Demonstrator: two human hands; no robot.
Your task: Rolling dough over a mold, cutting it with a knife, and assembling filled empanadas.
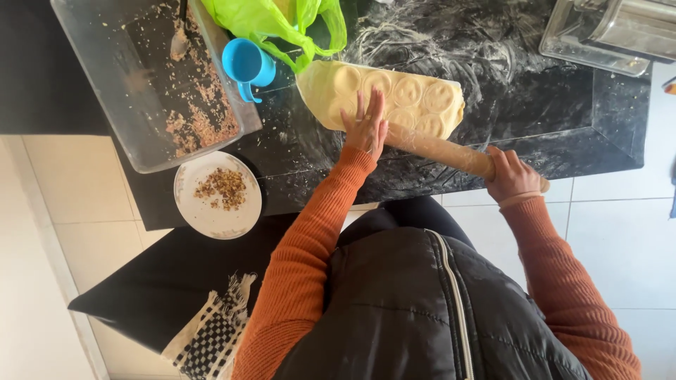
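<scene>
The person is working a sheet of dough (394, 98) on a dark, floured counter (563, 134), and the step in hand looks like rolling over it with a rolling pin (440, 150). The dough is lying near the middle of the counter, just beyond the pin, with rows of round domes showing in its surface, as if filling were sealed under a top layer.

The left hand (366, 127) is pressing flat, fingers spread, on the pin's near end where it is meeting the dough's edge; it is not gripping anything. The right hand (512, 176) is closing around the pin's far end at the counter's front edge, holding it firmly.

The pin is lying at a slant across the dough's near edge, so the next move seems to call for even pressure from both hands, pushing it over the domes without tearing the sheet.

A blue cup (248, 65) and a green bag (282, 24) are sitting just beside the dough. A glass dish (105, 91) of crumbs and a plate (215, 214) of chopped nuts are standing off to the side.
</scene>
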